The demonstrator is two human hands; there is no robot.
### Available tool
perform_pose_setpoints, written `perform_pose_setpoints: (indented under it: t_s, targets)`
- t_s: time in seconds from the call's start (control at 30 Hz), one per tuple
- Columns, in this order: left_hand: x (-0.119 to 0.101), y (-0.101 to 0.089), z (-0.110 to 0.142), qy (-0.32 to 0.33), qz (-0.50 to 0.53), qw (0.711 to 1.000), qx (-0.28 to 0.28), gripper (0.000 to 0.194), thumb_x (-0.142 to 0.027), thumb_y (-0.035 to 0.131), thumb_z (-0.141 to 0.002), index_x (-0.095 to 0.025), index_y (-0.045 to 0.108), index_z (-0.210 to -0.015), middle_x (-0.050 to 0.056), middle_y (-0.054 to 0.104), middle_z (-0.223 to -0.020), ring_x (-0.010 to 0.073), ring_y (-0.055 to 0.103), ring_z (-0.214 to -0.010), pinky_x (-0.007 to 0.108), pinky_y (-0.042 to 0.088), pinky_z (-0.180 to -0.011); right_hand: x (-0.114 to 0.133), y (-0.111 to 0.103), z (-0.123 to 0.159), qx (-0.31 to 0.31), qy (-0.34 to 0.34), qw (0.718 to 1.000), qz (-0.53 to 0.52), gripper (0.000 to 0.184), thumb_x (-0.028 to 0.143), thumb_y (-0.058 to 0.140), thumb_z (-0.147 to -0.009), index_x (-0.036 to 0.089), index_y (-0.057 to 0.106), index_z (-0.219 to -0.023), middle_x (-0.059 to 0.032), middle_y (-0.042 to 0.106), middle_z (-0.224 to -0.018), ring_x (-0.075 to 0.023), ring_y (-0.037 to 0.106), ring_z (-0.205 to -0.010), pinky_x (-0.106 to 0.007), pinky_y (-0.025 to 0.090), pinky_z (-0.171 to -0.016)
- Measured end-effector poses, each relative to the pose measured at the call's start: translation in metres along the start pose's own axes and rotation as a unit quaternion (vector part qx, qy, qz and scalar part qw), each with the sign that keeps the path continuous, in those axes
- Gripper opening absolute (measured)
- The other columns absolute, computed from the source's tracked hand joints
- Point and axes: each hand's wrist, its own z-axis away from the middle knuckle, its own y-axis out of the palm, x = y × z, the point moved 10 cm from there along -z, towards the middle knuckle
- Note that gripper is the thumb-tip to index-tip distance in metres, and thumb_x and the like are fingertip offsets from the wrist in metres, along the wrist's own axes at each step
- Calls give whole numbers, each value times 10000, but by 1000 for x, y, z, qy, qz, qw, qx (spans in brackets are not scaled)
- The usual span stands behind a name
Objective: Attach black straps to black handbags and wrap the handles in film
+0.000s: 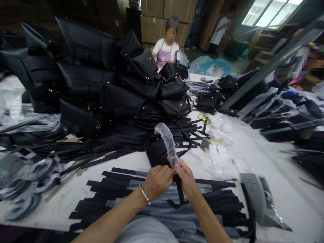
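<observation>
Strap bundle: flat black straps [152, 211] laid side by side, part sleeved in clear film, at the worker's front edge.
Left hand [159, 180]: bracelet at wrist, fingers curled tight on the lower end of the sleeved strap [167, 139].
Right hand [186, 176]: thumb and fingers pinched on same strap, just below its gold buckle [174, 159]; strap curves up above the bundle, in front of a black handbag [154, 153].
Tabletop [286, 182]: white, cluttered. Grey coils [42, 168] at left, grey bin [260, 202] at right, white scraps [222, 165] and yellow-handled scissors [203, 118] beyond.
Bag pile [121, 101]: black handbags, heaped far left to centre.
Room: purple-aproned co-worker [164, 58] across the table, stacked cartons [153, 32] behind, bright window [268, 15] upper right.
</observation>
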Motion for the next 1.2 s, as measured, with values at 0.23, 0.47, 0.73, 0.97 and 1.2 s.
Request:
perform_pose_setpoints:
  t_s: [0.23,0.47,0.73,0.97,1.2]
  targets:
    - [-12,21,10,55,-4,998,32,157,-130,409,-890,-176,524,-793,12,559,-642,150,553,-599,291,390,-546,22,-8,-22,-5,16,1000,-5,334,473,633,-784,171,724,-894,-47,720,-858,-211,623,-859,-314,460,-803]
    - [36,8,14,-188,177,966,-3,138,-243,479,-899,-181,564,-989,63,642,-894,200,590,-834,346,456,-769,16,5,-23,25,48,988,-145,248,427,660,-777,189,696,-837,-16,685,-749,-151,586,-666,-266,451,-642]
    - [53,17,-4,-311,344,886,-7,181,-278,470,-899,-187,600,-988,44,638,-926,192,578,-876,322,449,-827,0,-29,-10,-75,-45,994,58,318,424,614,-797,179,690,-985,-63,711,-944,-234,630,-901,-367,489,-832]
    - [49,34,1,-287,317,903,37,248,-285,540,-861,-194,544,-1091,48,625,-1029,203,572,-943,336,447,-845,-4,-53,7,-53,-187,934,299,333,320,635,-791,211,637,-1106,-101,664,-1103,-262,582,-1061,-423,447,-939]
    - [14,50,8,-123,149,973,126,456,-167,629,-789,-201,489,-1222,82,574,-1244,274,436,-1227,488,263,-1056,1,-60,-21,-10,-31,956,291,217,394,724,-676,184,705,-731,-28,685,-700,-196,613,-671,-321,496,-670]
